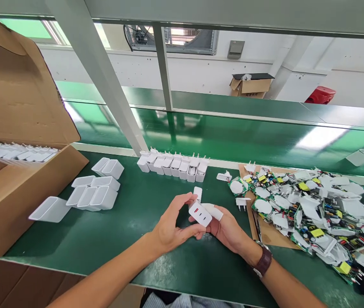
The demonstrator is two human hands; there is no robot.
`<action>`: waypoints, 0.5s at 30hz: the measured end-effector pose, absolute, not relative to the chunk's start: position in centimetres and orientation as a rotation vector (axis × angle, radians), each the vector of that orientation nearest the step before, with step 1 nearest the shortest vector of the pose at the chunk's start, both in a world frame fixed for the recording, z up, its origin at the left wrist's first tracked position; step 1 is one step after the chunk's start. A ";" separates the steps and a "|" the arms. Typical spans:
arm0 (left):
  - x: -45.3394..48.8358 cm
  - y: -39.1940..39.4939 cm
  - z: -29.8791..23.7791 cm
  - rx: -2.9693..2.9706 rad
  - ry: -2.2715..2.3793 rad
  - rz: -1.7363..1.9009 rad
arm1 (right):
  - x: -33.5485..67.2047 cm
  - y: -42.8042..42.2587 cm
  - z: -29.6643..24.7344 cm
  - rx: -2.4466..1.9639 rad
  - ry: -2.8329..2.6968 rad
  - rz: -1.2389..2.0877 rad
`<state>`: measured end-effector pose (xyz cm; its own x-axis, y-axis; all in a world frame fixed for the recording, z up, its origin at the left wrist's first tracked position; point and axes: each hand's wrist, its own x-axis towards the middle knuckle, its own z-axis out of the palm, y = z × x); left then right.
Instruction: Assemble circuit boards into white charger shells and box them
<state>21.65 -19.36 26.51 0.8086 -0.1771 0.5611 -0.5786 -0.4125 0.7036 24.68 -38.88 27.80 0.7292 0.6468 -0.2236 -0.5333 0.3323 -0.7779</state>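
Observation:
Over the green table, my left hand (172,224) and my right hand (225,226) both grip a white charger (200,214) with small port slots, one of them red, on its face. My left thumb presses its lower edge and my left fingers hold the upper side. A white wrap covers a finger of my right hand, which closes on the charger's right side. A white piece (197,192) shows just behind the charger; whether it is joined to it I cannot tell. Farther back stands a row of white chargers (173,164) with prongs up.
At left, white open casings (95,192) sit beside a cardboard box (40,201) holding more white pieces. A heap of circuit boards (306,209) with white parts lies at right on cardboard. A slanted post (105,77) rises behind the table (156,273).

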 end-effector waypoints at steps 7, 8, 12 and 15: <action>21.4 -19.4 26.9 1.999 -0.522 0.473 | 24.5 -39.0 27.8 -1.012 -0.157 0.775; 21.4 -19.4 26.9 2.003 -0.516 0.461 | 24.5 -39.0 27.8 -1.026 -0.152 0.771; 21.4 -19.3 26.8 2.000 -0.518 0.443 | 24.5 -38.9 28.0 -1.023 -0.136 0.760; 21.4 -19.2 26.7 2.004 -0.521 0.415 | 24.5 -38.9 27.7 -1.017 -0.131 0.758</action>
<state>21.38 -19.21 26.73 0.8492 -0.1859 0.4942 -0.5232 -0.4227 0.7400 24.55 -38.90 27.75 0.7420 0.6268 -0.2379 -0.5107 0.2985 -0.8063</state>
